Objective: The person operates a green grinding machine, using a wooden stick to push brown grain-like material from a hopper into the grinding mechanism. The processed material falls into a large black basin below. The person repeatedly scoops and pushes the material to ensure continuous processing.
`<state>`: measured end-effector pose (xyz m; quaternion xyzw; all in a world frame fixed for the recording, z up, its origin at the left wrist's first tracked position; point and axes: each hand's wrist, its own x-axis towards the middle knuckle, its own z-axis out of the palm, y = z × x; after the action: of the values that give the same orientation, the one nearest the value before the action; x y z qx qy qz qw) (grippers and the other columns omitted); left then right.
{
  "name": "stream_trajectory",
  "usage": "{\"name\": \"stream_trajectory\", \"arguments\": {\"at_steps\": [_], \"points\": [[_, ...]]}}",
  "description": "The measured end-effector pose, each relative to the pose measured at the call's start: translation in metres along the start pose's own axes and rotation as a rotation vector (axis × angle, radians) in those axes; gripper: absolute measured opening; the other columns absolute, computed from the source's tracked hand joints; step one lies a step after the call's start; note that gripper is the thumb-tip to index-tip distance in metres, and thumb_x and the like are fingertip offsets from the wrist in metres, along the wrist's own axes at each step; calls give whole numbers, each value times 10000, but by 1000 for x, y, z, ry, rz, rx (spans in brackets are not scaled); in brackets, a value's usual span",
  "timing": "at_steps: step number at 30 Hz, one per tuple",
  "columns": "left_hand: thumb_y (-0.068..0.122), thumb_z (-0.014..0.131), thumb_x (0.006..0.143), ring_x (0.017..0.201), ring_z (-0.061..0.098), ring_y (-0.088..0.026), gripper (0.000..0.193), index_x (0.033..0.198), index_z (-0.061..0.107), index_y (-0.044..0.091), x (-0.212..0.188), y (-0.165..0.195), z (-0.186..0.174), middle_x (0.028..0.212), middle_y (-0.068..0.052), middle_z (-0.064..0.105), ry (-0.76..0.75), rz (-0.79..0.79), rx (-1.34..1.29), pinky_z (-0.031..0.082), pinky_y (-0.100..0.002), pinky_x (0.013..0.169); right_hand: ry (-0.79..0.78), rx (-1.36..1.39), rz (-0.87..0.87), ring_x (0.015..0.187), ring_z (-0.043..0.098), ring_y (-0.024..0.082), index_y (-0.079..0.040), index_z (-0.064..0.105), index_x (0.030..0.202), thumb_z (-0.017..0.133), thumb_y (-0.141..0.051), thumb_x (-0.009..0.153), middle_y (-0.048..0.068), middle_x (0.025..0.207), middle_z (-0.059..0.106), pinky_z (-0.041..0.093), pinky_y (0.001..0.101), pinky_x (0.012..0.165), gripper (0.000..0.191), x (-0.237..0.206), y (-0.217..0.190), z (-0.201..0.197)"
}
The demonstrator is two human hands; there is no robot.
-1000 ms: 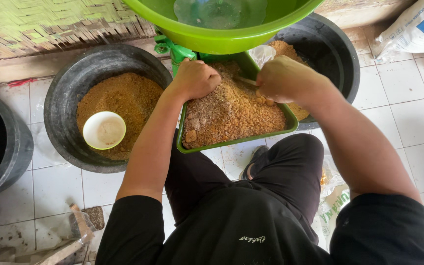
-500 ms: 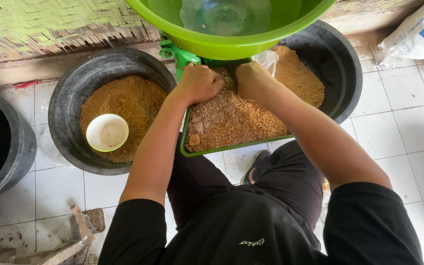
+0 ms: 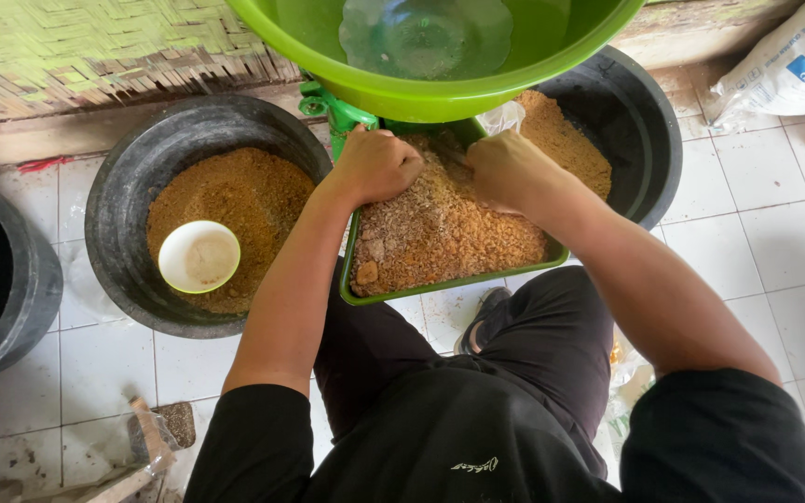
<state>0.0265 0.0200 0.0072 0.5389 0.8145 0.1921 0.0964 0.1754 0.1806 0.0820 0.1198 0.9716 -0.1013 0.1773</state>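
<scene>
Left hand (image 3: pixel 376 166) and right hand (image 3: pixel 507 169), fingers curled and dug into brown crumbly meal (image 3: pixel 440 228), heaped in green rectangular tray (image 3: pixel 393 296) between the knees. Knuckles up, fingertips buried, so grip on the meal impossible to tell. Directly above, big green basin (image 3: pixel 477 93). To the left, black tub (image 3: pixel 123 196) of finer orange-brown meal with white bowl (image 3: pixel 198 256) resting on it. Behind the tray, another black tub (image 3: pixel 640 130).

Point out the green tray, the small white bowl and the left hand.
green tray (image 3: pixel 449 280): head view, its near rim.
small white bowl (image 3: pixel 198 256): head view, its inside.
left hand (image 3: pixel 376 166): head view, its back.
</scene>
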Motion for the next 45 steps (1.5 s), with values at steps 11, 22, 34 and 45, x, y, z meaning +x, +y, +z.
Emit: {"name": "stream_trajectory", "arguments": {"at_steps": [11,22,34,45], "points": [[303,413,1022,904,730,-320,432,894,796,151,4,1,-7,903,-130,784,-225,-66,90,397,-596,1117,296,-123,-240,703,673,283,25,730,867,550,-132,988,158,773,680,566,433,706,268,-125,15,-72],[20,494,961,1275,588,-265,484,1374,643,224,14,19,-43,1443,-78,593,-379,-218,21,432,-414,1097,771,803,-125,690,575,94,81,699,1227,603,-42,1077,66,889,661,473,244,591,216,-163,66,9],[83,734,884,1084,704,-274,344,1206,775,197,41,39,-41,1195,-70,746,-296,-87,404,554,-442,944,1041,1990,-185,774,563,96,56,616,1343,550,-124,1134,56,967,635,478,216,677,283,-100,160,207],[86,650,1041,904,747,-225,183,1196,714,13,12,47,-38,1096,-139,761,177,-177,72,604,-350,811,940,1572,-187,751,574,85,40,677,1311,632,-61,1077,86,990,692,454,212,627,259,-124,149,151]]}}
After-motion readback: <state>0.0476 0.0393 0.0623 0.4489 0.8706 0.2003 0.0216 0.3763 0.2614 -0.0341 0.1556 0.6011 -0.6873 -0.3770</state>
